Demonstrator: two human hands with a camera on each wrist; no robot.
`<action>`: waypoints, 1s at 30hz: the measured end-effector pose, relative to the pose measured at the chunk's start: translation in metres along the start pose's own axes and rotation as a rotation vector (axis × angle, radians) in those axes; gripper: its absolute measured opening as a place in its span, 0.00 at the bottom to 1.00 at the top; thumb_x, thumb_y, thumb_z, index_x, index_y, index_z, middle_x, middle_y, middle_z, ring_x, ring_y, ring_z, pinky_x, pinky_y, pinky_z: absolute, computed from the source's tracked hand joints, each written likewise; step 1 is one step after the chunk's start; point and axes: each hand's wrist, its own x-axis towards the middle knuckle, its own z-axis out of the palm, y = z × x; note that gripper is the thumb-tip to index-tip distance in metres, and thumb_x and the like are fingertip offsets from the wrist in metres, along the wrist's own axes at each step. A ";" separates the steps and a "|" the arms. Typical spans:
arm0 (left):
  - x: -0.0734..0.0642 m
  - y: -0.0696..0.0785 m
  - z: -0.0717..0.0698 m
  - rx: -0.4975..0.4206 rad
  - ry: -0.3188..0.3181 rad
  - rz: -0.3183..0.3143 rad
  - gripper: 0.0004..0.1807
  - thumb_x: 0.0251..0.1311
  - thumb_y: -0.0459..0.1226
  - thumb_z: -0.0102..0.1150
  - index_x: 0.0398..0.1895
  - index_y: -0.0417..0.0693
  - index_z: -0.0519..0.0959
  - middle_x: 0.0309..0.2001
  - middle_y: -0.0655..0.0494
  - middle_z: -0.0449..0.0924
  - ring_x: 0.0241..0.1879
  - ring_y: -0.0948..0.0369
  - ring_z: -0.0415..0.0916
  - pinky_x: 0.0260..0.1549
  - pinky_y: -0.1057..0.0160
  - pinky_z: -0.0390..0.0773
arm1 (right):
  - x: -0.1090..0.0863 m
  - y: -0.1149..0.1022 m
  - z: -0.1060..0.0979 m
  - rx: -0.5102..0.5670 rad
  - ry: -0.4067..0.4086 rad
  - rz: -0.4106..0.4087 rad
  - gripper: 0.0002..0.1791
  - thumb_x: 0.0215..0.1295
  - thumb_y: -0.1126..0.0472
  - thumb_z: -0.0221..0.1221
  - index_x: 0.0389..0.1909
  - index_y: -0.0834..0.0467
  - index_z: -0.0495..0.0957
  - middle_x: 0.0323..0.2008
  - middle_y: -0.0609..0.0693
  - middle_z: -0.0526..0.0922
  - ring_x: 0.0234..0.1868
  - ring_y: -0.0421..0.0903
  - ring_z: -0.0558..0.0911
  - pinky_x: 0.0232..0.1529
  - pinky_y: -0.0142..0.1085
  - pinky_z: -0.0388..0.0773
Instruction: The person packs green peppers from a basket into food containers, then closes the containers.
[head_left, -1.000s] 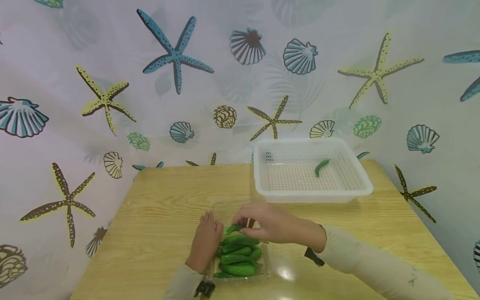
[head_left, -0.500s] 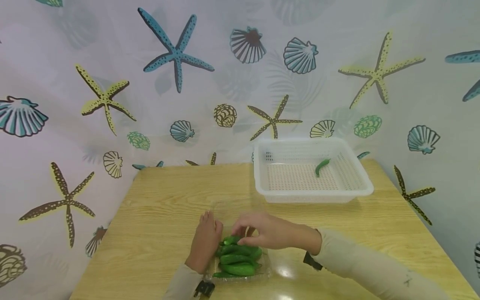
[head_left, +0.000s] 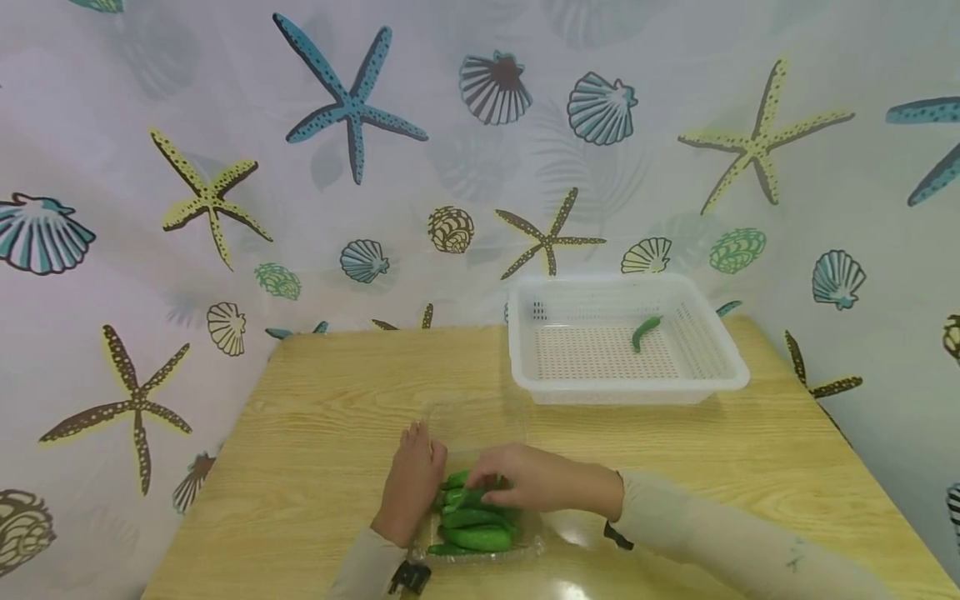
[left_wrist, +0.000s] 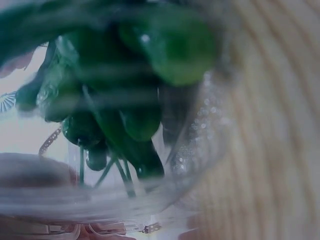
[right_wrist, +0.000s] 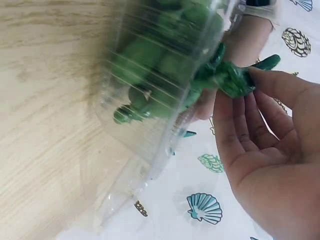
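Observation:
Several green peppers [head_left: 477, 538] lie in a clear plastic box [head_left: 531, 533], whose transparent lid [head_left: 480, 417] is folded back flat on the table. My right hand [head_left: 525, 477] is over the far part of the pile. In the right wrist view, its thumb and fingertips pinch one green pepper [right_wrist: 235, 82] at the box's opening. My left hand [head_left: 411, 483] rests along the left side of the box, near the lid's fold, its fingers pointing away from me. The left wrist view looks through the plastic at peppers [left_wrist: 120, 100], and the left fingers are mostly blurred there.
A white perforated basket [head_left: 630, 386] stands at the back right of the wood-grain table [head_left: 337, 392], with one green pepper [head_left: 645, 332] inside. A curtain [head_left: 450, 167] printed with starfish and shells hangs around the table.
My right hand lowers the pepper it held above the box onto the pile, then shifts nearer to me and pinches a pepper there. My left hand stays put.

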 end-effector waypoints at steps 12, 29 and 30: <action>0.000 0.002 -0.002 -0.002 0.005 0.002 0.30 0.69 0.43 0.34 0.65 0.27 0.58 0.66 0.33 0.55 0.67 0.42 0.49 0.62 0.45 0.55 | -0.001 0.002 0.014 -0.099 0.019 -0.038 0.10 0.61 0.61 0.60 0.43 0.53 0.81 0.37 0.39 0.79 0.36 0.28 0.74 0.37 0.19 0.71; -0.001 0.003 -0.004 -0.012 -0.009 -0.011 0.30 0.69 0.43 0.33 0.66 0.28 0.58 0.67 0.33 0.54 0.67 0.42 0.48 0.63 0.46 0.53 | 0.002 -0.002 0.018 -0.175 0.024 -0.004 0.08 0.59 0.60 0.61 0.40 0.52 0.82 0.36 0.38 0.79 0.36 0.29 0.74 0.40 0.21 0.71; -0.001 0.003 -0.004 -0.012 -0.009 -0.011 0.30 0.69 0.43 0.33 0.66 0.27 0.58 0.67 0.33 0.54 0.67 0.42 0.48 0.63 0.46 0.53 | 0.003 -0.003 0.019 -0.178 0.025 -0.006 0.08 0.59 0.60 0.61 0.40 0.52 0.82 0.35 0.38 0.79 0.36 0.29 0.74 0.40 0.20 0.71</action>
